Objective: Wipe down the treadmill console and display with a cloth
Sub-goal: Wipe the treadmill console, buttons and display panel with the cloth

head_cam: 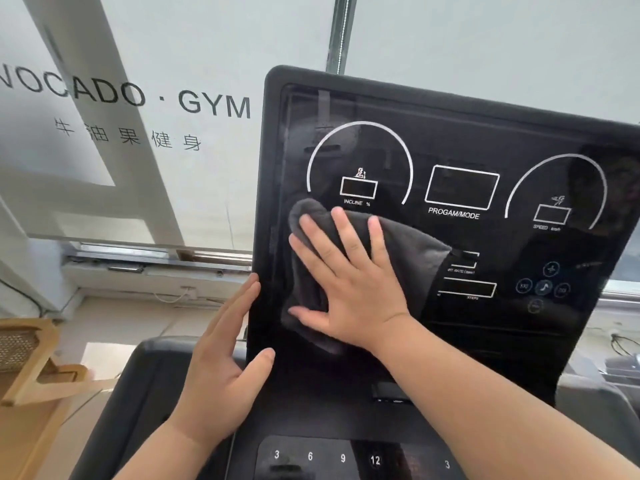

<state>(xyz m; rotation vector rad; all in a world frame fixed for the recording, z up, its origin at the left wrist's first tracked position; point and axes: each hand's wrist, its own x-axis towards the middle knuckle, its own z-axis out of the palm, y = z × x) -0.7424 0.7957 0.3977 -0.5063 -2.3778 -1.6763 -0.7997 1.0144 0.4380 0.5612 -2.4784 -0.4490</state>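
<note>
The treadmill's black glossy display [460,140] stands upright in front of me, with white dial outlines and labels for incline, program mode and speed. A dark grey cloth [412,251] lies flat on its lower left part. My right hand [349,275] presses on the cloth with fingers spread. My left hand [221,355] rests against the display's left edge, fingers behind the edge and thumb on the front. Below lies the console's button strip [325,459] with numbers 3, 6, 9, 12.
A frosted window with gym lettering [138,98] fills the background behind the display. A wooden chair [31,368] stands at the lower left on a pale floor. The window sill [138,268] runs behind. Another machine's parts [620,368] and cables show at the right.
</note>
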